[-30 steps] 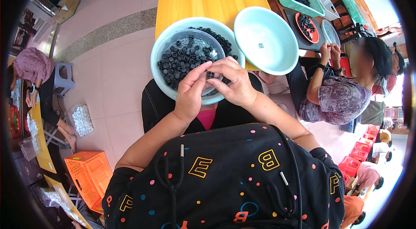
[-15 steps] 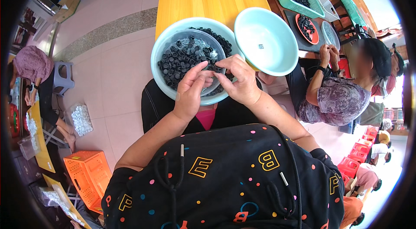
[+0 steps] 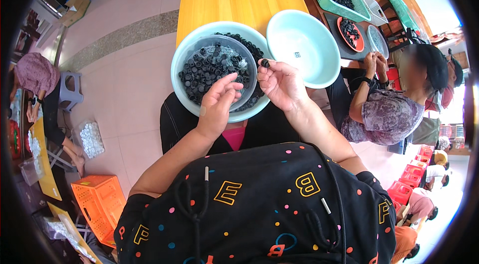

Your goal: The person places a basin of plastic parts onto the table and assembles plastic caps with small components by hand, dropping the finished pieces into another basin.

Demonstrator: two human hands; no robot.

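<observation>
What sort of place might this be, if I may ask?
Probably a sorting or assembly workshop: black caps lie in a basin, similar pieces in a basket, and a co-worker sits nearby.

Black cap [image 3: 265, 64] partly covered by fingertips of right hand [image 3: 284, 84], details too small to tell. Bowl [image 3: 253, 60]: near rim partly hidden behind fingers of left hand [image 3: 218, 106]. Ahead of fingers, table's [image 3: 239, 2] near edge covered by basin [image 3: 178, 44]. Behind fingers, hoodie [image 3: 272, 204] cut off by lower edge. Far right of fingers, contents of co-worker's hands [image 3: 376, 62] unclear.
</observation>
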